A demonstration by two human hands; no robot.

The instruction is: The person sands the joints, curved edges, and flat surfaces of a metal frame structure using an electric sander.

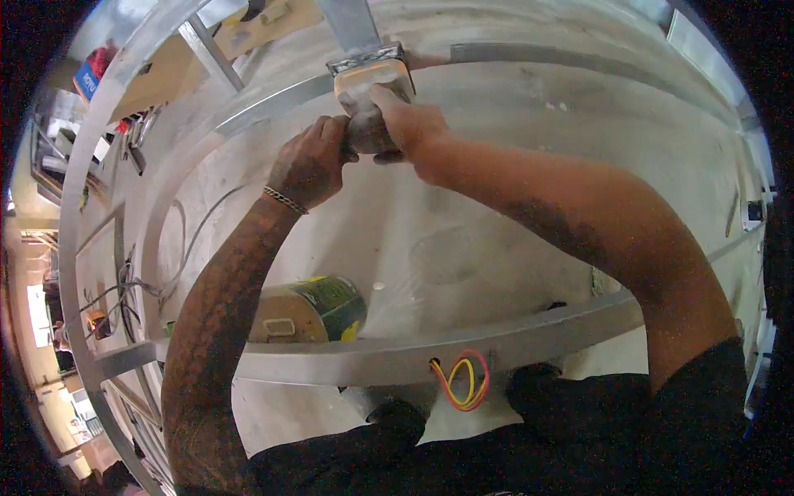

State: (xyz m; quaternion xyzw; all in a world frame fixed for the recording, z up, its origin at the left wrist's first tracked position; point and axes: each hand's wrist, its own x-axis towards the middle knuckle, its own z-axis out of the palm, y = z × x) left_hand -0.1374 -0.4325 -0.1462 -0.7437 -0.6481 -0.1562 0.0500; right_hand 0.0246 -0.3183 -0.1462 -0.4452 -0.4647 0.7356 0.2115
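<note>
Reaching forward, both your arms stretch over a curved metal frame [397, 355] toward one small grey block [368, 124] held against a bracket [368, 59] at the top of the view. Your left hand [310, 169] is curled into a loose fist, its fingers closed on the block's lower left side; one chain bracelet [285, 200] circles that wrist. Your right hand [409, 128] wraps the block from the right, thumb laid across the top, its grip closed tight on it. The two hands touch each other around the block. Both forearms are bare and come up from the lower edge, the left nearly upright, the right slanting in from the lower right.

Two frame rails show clearly: one crossing just in front of your body, another arcing behind your hands. One loop of red and yellow wires [465, 384] hangs from a hole in the near rail. One can [314, 310] with a green and yellow label lies on its side on the concrete floor [463, 248], below your left forearm. Cables [124, 289] trail along the floor at left.
</note>
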